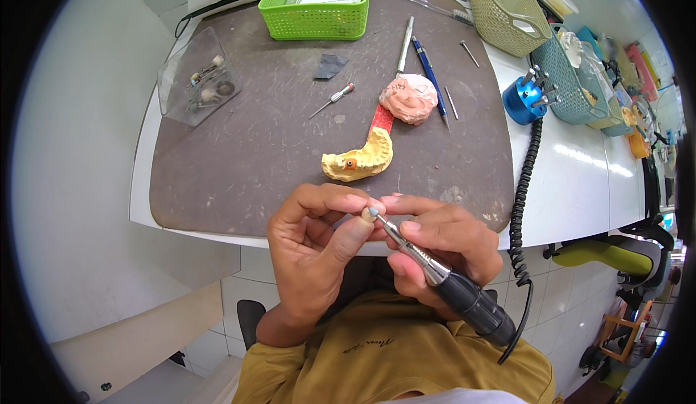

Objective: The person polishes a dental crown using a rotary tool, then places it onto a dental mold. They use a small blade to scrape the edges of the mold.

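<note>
Near the table's front edge, my left hand (pixel 312 241) is closed, pinching a small cream-coloured dental crown (pixel 368 216) between thumb and fingers. My right hand (pixel 457 241) grips a rotary handpiece (pixel 467 299) with a silver nose and black body. Its small bluish tip (pixel 373 212) meets the crown, and the fingertips of both hands come together there. Just beyond my hands lies a yellow partial dental model (pixel 371 159) with an orange patch around a dark hole. A pink plaster model (pixel 408 99) rests behind it, with a red strip (pixel 383 118) between the two.
A clear box of burs (pixel 199 77) lies left; a green basket (pixel 313 23) stands at the back. A small screwdriver (pixel 332 101), a blue pencil (pixel 431 77) and a metal tool (pixel 405 45) lie around. A blue bur stand (pixel 523 101) and coiled cord (pixel 528 179) are right.
</note>
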`<control>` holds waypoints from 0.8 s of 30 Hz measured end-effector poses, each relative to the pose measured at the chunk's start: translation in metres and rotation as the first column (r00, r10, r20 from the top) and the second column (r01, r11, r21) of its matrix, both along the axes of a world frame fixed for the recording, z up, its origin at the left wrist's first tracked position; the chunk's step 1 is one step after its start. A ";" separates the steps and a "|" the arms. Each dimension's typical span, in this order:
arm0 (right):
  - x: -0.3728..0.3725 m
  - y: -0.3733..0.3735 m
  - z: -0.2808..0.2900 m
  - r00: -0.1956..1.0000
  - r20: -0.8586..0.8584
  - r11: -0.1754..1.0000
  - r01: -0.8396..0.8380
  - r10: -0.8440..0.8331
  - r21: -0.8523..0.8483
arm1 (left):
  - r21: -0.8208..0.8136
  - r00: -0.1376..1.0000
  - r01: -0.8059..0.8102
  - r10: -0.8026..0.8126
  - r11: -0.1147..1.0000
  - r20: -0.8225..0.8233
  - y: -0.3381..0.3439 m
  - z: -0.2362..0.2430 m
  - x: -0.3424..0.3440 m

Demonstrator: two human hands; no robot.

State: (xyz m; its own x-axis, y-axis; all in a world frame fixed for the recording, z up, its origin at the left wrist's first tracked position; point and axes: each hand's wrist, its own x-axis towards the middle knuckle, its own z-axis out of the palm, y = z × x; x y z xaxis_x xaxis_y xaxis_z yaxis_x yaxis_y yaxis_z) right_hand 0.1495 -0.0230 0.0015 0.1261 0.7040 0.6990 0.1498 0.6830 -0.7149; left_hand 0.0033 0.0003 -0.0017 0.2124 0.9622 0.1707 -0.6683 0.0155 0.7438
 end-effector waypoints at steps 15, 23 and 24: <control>-0.002 -0.001 -0.003 0.998 -0.063 1.000 0.007 -0.007 -0.003 | 0.038 1.000 -0.008 0.009 0.999 -0.020 0.000 -0.002 0.000; 0.001 0.001 -0.001 1.000 0.019 1.000 -0.005 0.004 0.022 | 0.010 1.000 -0.001 0.001 1.000 0.015 0.000 -0.001 0.000; 0.001 0.001 -0.001 1.000 0.023 1.000 -0.007 0.007 0.021 | 0.016 1.000 -0.004 0.004 1.000 0.013 0.000 -0.001 0.000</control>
